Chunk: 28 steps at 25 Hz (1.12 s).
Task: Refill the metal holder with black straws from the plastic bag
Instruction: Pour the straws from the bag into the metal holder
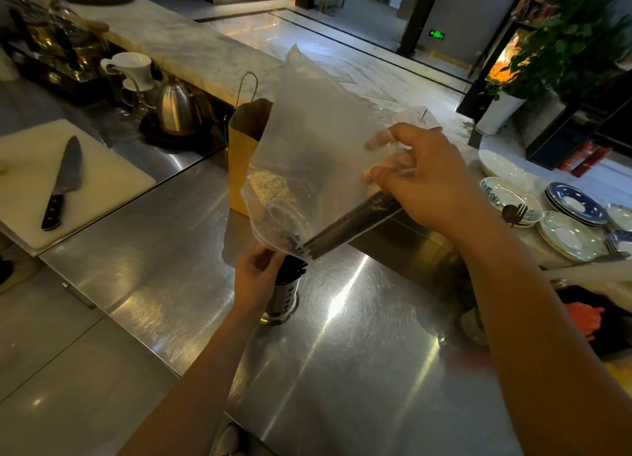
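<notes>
Clearly, right hand (427, 178) grips plastic bag (307, 131); left hand (256, 278) seemingly pinches its mouth above half-hidden metal holder (282, 298).

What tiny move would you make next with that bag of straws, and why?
Probably raise the right hand a little to tilt the plastic bag steeper: the black straws lie slanted inside, their tips poking from the mouth that the left hand holds just above the metal holder, so they should slide in.
</notes>
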Tool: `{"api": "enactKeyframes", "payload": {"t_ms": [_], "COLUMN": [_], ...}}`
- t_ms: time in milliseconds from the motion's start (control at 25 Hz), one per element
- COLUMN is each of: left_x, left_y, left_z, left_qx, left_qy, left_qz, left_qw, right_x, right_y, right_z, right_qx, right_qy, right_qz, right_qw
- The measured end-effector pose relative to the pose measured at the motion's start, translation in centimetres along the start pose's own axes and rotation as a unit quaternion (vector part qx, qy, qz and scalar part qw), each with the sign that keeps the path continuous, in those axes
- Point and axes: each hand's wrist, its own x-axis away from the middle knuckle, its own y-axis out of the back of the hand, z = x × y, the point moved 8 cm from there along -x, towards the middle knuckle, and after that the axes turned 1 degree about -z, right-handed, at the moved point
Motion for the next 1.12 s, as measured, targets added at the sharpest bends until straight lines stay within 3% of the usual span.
{"api": "enactKeyframes", "payload": {"t_ms": [280, 440, 880, 1120], "left_x": [0.8, 0.8, 0.2, 0.1], "left_y": [-0.2, 0.2, 0.8, 0.0], "left_z": [1.0, 0.5, 2.3, 1.3], "left_qx": [0.142, 0.135, 0.16, 0.172], "left_qy": [0.067, 0.049, 0.104, 0.075], "left_qz": [0.085, 0.087, 0.096, 0.107], "left_qw": [0.984, 0.986, 0.977, 0.976], "right_x": [-1.0, -1.1, -0.4, -0.5], "right_y": [-2.2, -3.1, -4.4, -4.3], "right_z": [0.6, 0.7, 1.4, 1.4], "right_qx": [0.039, 0.037, 0.04, 0.041], "right_qy": [0.034, 0.039, 0.059, 0.063], "right_qz": [0.015, 0.002, 0.022, 0.02], "right_qw": [0.999, 0.999, 0.997, 0.997]}}
